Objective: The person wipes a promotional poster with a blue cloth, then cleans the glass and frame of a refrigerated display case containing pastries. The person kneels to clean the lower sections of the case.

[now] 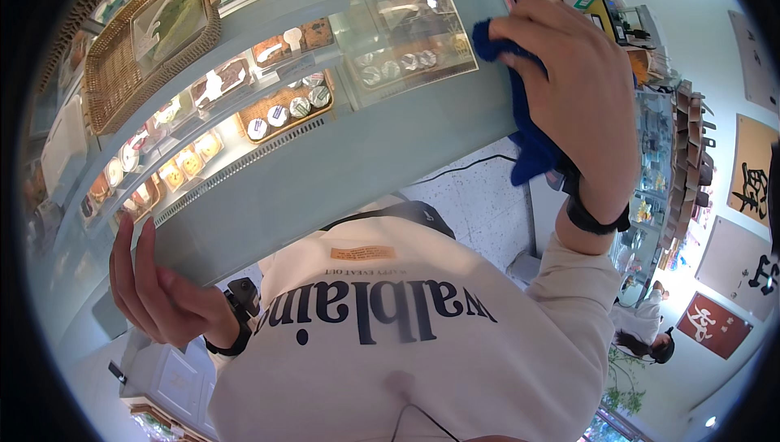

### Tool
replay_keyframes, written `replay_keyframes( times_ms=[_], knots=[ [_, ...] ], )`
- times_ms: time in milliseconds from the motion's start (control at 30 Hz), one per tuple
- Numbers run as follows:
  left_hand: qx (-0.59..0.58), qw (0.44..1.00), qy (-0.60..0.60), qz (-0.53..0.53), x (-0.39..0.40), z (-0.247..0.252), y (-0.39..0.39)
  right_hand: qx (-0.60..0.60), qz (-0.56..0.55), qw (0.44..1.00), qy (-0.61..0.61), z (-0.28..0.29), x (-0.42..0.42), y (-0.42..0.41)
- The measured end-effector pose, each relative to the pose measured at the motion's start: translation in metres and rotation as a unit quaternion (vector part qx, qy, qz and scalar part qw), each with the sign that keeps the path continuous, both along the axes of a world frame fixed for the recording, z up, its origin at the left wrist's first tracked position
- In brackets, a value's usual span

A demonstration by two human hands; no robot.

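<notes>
My right hand (573, 76) grips a dark blue cloth (525, 98) at the right end of a glass-fronted pastry display case (365, 131). Part of the cloth hangs below the case's edge, and my fingers hide some of it. My left hand (167, 293) is at the case's lower left, fingers extended and somewhat apart, with nothing in it. Its fingertips overlap the case's edge; whether they press on the glass I cannot tell. Behind the glass are packaged loaf cakes (292, 43), a wicker tray of foil-topped cups (298, 107) and boxed pastries (190, 163).
A wicker basket (116, 88) with a green packaged item (170, 21) stands on the case at upper left. Small goods (594, 0) lie beyond my right hand. A black cable (469, 165) runs below the case. Another person (646, 326) is in the background at right.
</notes>
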State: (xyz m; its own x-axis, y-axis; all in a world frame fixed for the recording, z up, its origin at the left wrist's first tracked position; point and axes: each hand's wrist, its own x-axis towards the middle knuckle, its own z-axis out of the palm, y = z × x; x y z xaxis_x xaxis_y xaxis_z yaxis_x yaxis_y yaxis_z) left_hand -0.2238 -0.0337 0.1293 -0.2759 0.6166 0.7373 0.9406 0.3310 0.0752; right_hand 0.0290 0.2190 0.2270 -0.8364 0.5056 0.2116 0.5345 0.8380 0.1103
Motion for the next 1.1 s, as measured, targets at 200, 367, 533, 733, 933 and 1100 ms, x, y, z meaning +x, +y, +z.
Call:
replay_keyframes(
  times_ms=[200, 367, 533, 733, 933, 1100],
  knots=[
    [0.011, 1.000, -0.003, -0.014, -0.002, -0.003, 0.005, 0.024, -0.024, 0.999, -0.013, -0.003, -0.006, 0.005],
    [-0.001, 1.000, -0.021, 0.000, 0.003, 0.000, 0.002, -0.001, -0.005, 1.000, 0.016, -0.003, 0.000, 0.001],
    [0.006, 0.999, -0.028, -0.016, 0.001, 0.001, 0.005, -0.008, -0.017, 1.000, 0.023, -0.003, 0.003, -0.004],
    [-0.001, 0.999, -0.033, -0.014, 0.002, 0.000, 0.006, -0.006, -0.028, 0.997, 0.073, -0.015, 0.001, 0.005],
    [0.006, 0.999, -0.036, -0.003, 0.005, 0.000, 0.005, -0.135, -0.087, 0.986, 0.050, 0.002, 0.017, -0.022],
    [-0.002, 0.999, -0.030, -0.018, 0.002, 0.003, 0.006, -0.042, -0.057, 0.996, 0.061, -0.012, -0.002, 0.008]
  ],
)
